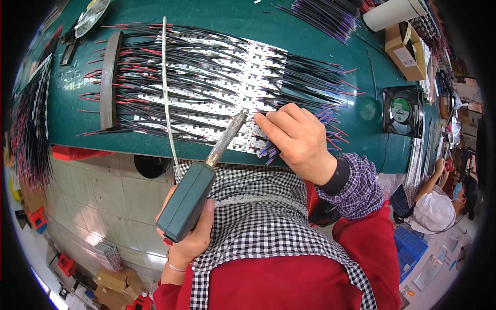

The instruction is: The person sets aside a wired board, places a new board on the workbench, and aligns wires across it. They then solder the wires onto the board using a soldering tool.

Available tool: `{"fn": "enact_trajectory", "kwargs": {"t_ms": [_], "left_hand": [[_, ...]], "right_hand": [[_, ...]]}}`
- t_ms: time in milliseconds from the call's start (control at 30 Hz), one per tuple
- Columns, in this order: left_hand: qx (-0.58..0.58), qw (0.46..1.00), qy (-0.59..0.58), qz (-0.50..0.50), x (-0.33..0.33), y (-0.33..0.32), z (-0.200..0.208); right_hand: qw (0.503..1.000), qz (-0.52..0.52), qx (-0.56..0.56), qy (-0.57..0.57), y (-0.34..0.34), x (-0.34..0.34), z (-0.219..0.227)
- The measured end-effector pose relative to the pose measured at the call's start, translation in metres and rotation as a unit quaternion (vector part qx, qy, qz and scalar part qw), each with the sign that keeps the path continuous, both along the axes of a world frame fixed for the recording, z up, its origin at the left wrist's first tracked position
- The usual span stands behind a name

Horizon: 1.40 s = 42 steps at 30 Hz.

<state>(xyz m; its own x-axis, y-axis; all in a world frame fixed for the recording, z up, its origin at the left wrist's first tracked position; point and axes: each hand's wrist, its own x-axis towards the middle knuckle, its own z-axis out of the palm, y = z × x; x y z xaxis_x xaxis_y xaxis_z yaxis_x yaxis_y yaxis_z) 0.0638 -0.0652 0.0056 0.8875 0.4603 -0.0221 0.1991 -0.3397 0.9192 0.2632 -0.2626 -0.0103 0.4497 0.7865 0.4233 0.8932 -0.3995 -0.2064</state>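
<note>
My left hand (196,237) is wrapped round the dark green handle of a soldering iron (188,199). Its worn metal barrel points up and to the right, with the tip at a panel of small white circuit boards (251,67). Beside that tip, my right hand (299,139) is closed, thumb and finger pinched at the boards on what appears to be a thin wire, mostly hidden by the fingers. Black wires (196,95) with red ends fan out left from the boards. More black wires (310,77), some purple-tipped, stick out to the right and under my right hand.
A grey bar (109,82) and a pale cord (166,82) lie across the left wires. Wire bundles hang off the table's left edge and lie at the back. Right of the boards stand a small fan (402,111) and a cardboard box (405,54). A co-worker (436,209) sits at far right.
</note>
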Motion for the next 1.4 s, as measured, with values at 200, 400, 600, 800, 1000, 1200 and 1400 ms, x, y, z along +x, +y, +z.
{"fn": "enact_trajectory", "kwargs": {"t_ms": [200, 400, 600, 800, 1000, 1200, 1400], "left_hand": [[-0.022, 1.000, -0.002, -0.001, 0.006, -0.001, -0.002], [0.005, 1.000, -0.011, -0.028, 0.011, 0.001, -0.001], [0.026, 0.998, 0.006, -0.050, 0.015, 0.001, 0.003], [0.043, 0.997, 0.024, -0.065, 0.015, 0.002, 0.006], [0.050, 0.995, 0.024, -0.077, 0.016, 0.002, 0.008], [0.053, 0.998, -0.005, -0.030, 0.005, 0.002, -0.001], [0.060, 0.997, 0.003, -0.039, 0.000, 0.002, -0.002]], "right_hand": [[1.000, 0.006, 0.002, -0.017, 0.000, 0.004, 0.002], [1.000, 0.013, 0.006, -0.026, 0.002, 0.005, 0.000], [0.999, 0.012, 0.012, -0.036, 0.003, 0.006, -0.002], [0.999, 0.010, 0.011, -0.036, 0.004, 0.004, -0.002], [0.999, 0.011, 0.017, -0.032, 0.005, 0.004, -0.002], [0.999, 0.013, 0.007, -0.036, 0.005, 0.004, -0.002], [1.000, 0.007, 0.004, -0.029, 0.003, 0.004, -0.002]]}}
